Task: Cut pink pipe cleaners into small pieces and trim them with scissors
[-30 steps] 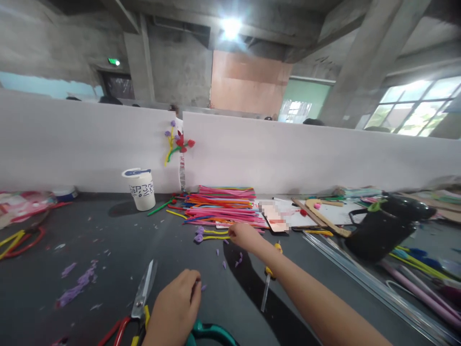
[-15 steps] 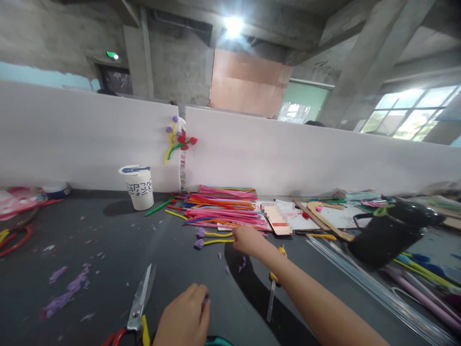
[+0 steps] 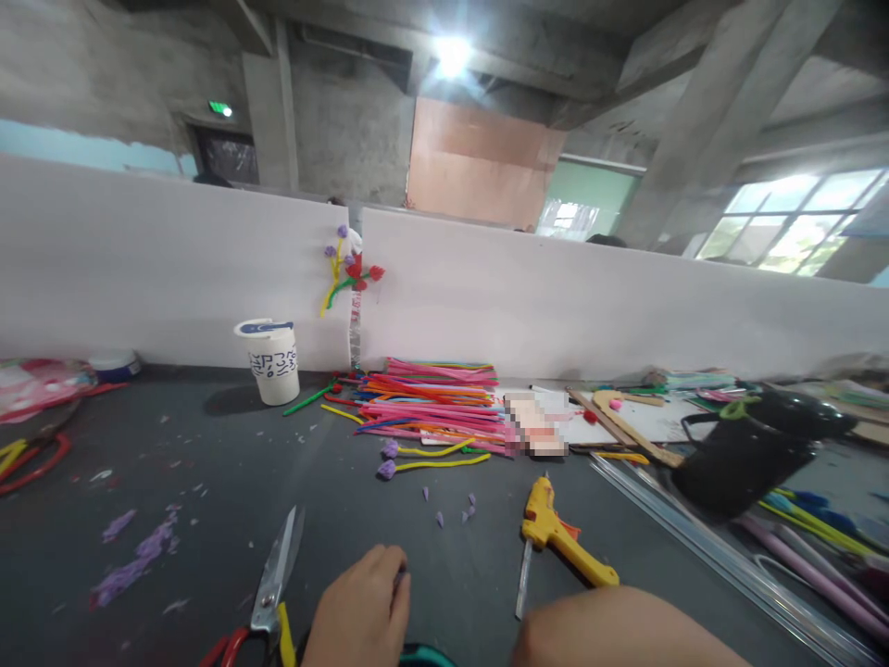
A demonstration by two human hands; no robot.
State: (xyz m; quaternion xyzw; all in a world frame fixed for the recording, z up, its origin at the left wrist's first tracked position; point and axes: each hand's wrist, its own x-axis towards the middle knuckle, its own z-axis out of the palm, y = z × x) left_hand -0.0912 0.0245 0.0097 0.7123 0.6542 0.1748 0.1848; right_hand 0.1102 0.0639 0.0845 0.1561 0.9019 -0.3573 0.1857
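My left hand (image 3: 361,602) is at the bottom middle, its fingers curled together; a small dark purplish bit shows at the thumb, too hidden to name. My right hand (image 3: 548,639) is low at the bottom edge, blurred, with its fingers out of sight, just below a yellow glue gun (image 3: 548,523) holding a clear glue stick. Two purple-headed flowers with yellow stems (image 3: 437,462) lie side by side before the pile of pipe cleaners (image 3: 437,408). Small purple petal-like pieces (image 3: 440,520) are scattered nearer me. Scissors (image 3: 274,574) lie open left of my left hand.
A white paper cup (image 3: 274,371) stands at the back left before a white partition (image 3: 556,306). Purple scraps (image 3: 139,560) and red-handled scissors (image 3: 42,459) are at the left. Clear glue sticks (image 3: 701,537) and a black kettle (image 3: 736,454) are at the right.
My right hand has let go of the yellow flower stems and drawn back toward me to the bottom edge. The glue gun is now uncovered. My left hand has hardly moved.
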